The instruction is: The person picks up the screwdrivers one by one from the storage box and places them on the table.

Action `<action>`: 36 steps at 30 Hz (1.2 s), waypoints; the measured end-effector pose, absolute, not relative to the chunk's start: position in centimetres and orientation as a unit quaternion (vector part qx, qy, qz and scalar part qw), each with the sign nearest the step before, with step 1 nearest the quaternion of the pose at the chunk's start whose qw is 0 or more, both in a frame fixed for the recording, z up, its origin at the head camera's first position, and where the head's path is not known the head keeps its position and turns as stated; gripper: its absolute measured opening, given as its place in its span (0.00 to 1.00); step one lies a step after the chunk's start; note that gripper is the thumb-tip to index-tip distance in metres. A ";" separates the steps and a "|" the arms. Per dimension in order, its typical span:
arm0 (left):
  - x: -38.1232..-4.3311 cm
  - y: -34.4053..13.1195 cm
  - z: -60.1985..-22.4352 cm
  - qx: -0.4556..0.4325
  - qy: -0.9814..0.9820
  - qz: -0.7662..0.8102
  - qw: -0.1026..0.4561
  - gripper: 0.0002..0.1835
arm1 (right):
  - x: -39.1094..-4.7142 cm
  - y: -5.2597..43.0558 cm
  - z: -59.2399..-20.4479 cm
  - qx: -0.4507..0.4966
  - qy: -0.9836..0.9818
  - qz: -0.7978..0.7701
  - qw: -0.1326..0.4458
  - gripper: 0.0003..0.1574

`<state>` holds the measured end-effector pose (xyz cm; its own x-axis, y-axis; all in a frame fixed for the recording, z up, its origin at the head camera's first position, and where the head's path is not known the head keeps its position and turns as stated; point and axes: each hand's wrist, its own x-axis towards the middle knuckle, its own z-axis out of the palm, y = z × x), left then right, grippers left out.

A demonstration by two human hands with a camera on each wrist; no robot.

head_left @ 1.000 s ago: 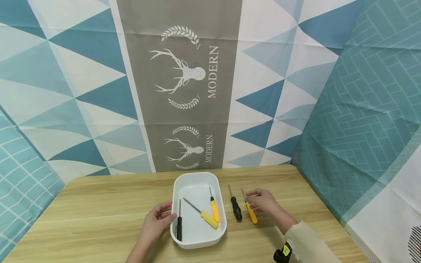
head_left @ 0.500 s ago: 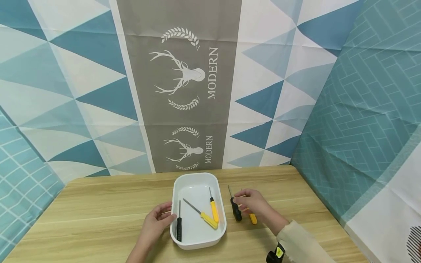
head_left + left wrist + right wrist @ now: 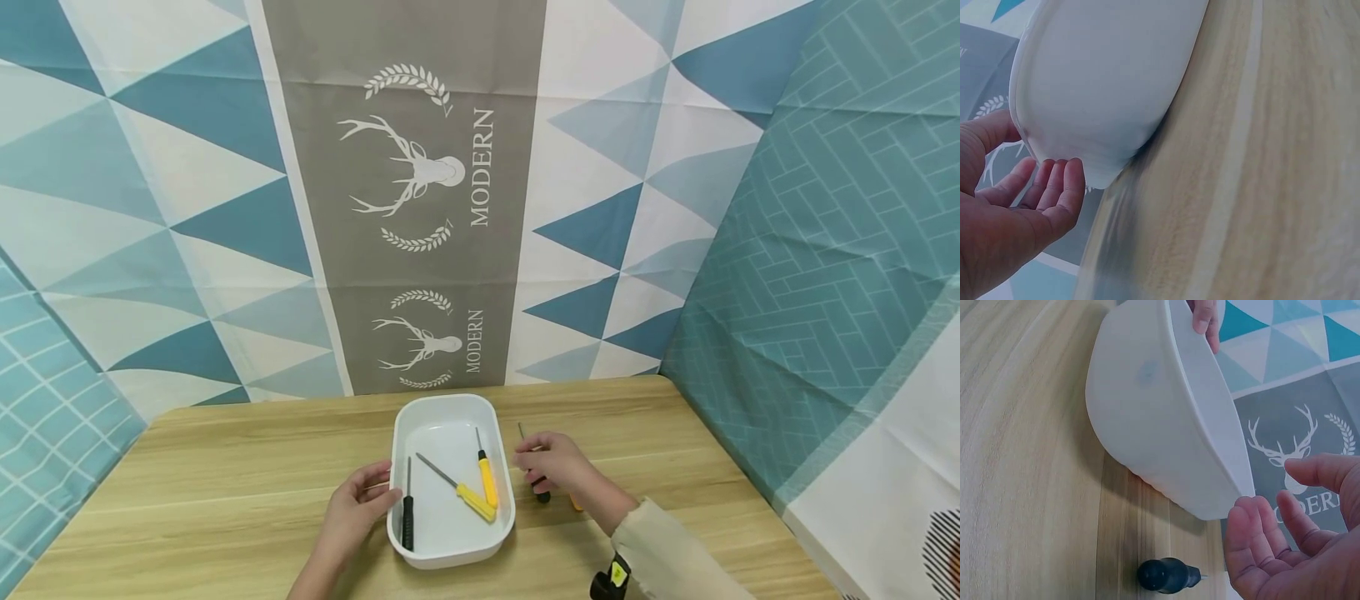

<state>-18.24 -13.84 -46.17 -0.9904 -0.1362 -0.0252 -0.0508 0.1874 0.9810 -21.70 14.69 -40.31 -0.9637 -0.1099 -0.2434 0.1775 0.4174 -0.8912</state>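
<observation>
A white plastic tray (image 3: 452, 546) stands on the wooden table with a black screwdriver (image 3: 408, 525), a yellow one and an orange one inside. My left hand (image 3: 362, 500) holds its left rim, thumb over the edge and fingers against the outer wall (image 3: 1104, 81). To the right of the tray, my right hand (image 3: 555, 462) hovers over another black screwdriver (image 3: 1166, 575), fingers parted and nothing between them. That hand partly hides the screwdriver in the head view. A yellow-handled screwdriver (image 3: 576, 503) beside it is mostly covered by the wrist.
The wooden table (image 3: 247, 483) runs back to a patterned cloth wall (image 3: 420, 250). A teal cloth (image 3: 810, 250) hangs along the right side, with a white panel (image 3: 877, 508) below it.
My right hand has moved left, from over the yellow-handled screwdriver outside the tray to over the black one next to it. The left hand stays on the tray.
</observation>
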 end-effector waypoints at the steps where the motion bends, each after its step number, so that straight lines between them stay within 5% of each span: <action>1: -18.2 -13.8 -46.2 0.061 -0.770 -0.635 0.034 0.26 | -21.7 14.6 -40.3 0.020 0.830 -0.540 0.134 0.19; 36: -18.2 -13.9 -46.3 0.058 -0.767 -0.639 0.031 0.27 | -21.2 11.9 -40.3 -0.030 0.821 -0.546 0.163 0.18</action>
<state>-18.17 -13.95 -46.33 -0.9913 -0.1291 -0.0271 -0.0500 0.1774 0.9829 -21.18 11.94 -40.31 -0.9451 -0.2278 -0.2342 0.1277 0.4022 -0.9066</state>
